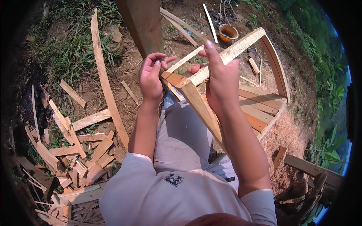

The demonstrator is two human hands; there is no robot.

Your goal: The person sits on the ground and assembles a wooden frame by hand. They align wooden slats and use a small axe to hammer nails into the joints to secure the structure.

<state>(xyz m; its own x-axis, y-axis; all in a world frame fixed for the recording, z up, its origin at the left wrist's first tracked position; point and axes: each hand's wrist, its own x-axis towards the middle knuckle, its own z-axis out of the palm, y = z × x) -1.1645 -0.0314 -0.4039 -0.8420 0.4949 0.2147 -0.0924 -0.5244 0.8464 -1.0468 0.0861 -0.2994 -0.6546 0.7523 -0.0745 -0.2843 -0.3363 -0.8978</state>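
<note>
A wooden frame (245,44) with pale rails and a slatted panel (260,102) leans across my lap, tilted toward the right. My right hand (222,81) is wrapped round its upper rail, thumb on top, close to the corner joint. Just left of that corner, my left hand (151,77) is curled with thumb and fingers pinched together. Whatever lies in that pinch, if anything, is too small to make out. The left fingertips are very near the brownish end piece (173,78) of the frame; whether they touch it I cannot tell.
A thick wooden post (141,24) rises just beyond my left hand. Offcuts (88,150) lie heaped at the left, beside a long curved board (103,75). An orange-brown bucket (228,33) stands at the far side. Wood shavings (283,139) cover the ground at right, near a timber rack (313,167).
</note>
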